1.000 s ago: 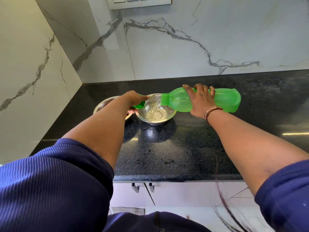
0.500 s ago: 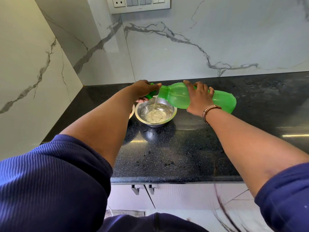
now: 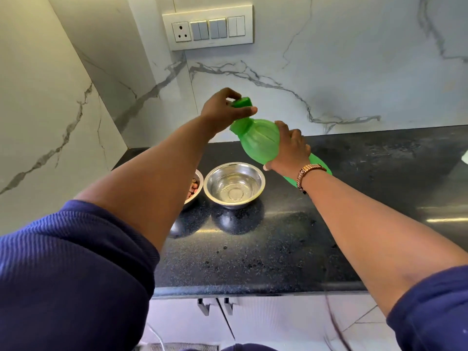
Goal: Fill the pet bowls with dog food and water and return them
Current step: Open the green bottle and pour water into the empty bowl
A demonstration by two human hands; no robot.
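- Risk, spill: the bottle (image 3: 258,140) is tilted above the counter (image 3: 253,249) with its neck pointing to 11 o'clock and the cap (image 3: 242,102) not yet seated. Any water left inside could slop out if the neck dips before the cap goes on.
- Risk, knock: the water bowl (image 3: 234,184) sits directly under the bottle's body at 6 o'clock. A low swing of the bottle's base could catch its rim and tip the water out.
- Risk, dropped cap: the cap is pinched only at its edges; a slip would likely drop it toward either bowl.
- Left hand (image 3: 222,110): fingers curled closed around the cap, thumb stretched across to the bottle's neck; it holds the cap just above the mouth.
- Right hand (image 3: 288,150): fingers wrapped firmly round the bottle's middle, carrying its weight clear of the counter.
- Water bowl: on the counter, centre, holding clear water.
- Food bowl (image 3: 195,187): touching or just beside the water bowl at its 9 o'clock, half hidden by the left forearm, brown kibble visible inside.
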